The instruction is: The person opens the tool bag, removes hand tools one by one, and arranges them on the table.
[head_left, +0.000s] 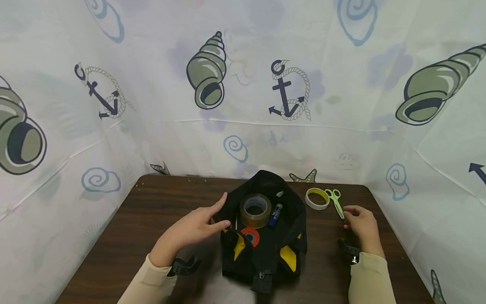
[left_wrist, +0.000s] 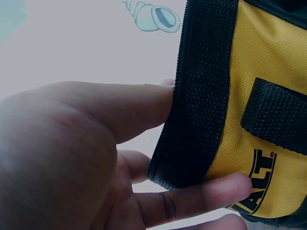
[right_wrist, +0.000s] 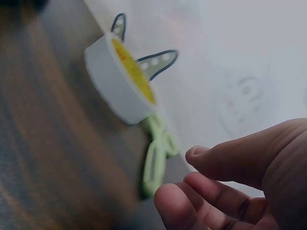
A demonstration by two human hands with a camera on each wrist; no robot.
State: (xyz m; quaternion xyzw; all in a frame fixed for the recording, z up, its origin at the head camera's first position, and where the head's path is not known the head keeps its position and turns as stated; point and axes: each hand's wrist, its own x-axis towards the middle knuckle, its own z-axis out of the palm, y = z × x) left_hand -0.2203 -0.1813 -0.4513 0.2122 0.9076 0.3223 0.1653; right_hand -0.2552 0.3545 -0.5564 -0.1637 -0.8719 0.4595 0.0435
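Note:
A black and yellow tool bag point(head_left: 263, 264) stands with its mouth wide apart. My left hand point(head_left: 193, 230) holds its left rim, fingers lying along the yellow outer side point(left_wrist: 244, 105) and thumb at the zipped edge. Inside are a roll of brown packing tape point(head_left: 246, 217), a blue glue stick point(head_left: 275, 215) and an orange ring-shaped item point(head_left: 255, 236). Pale green scissors point(head_left: 335, 202) lie to the right of the bag. My right hand point(head_left: 362, 226) hovers by their tip with loosely bent fingers; in the right wrist view, thumb and fingertips hold nothing.
A white tape roll with a yellow inside point(head_left: 312, 205) lies between bag and scissors, close to the scissor handles. The dark wooden table point(head_left: 171, 196) meets a printed cloth backdrop point(head_left: 254, 93) at the back and both sides. A small pale item point(head_left: 280, 194) is in the bag.

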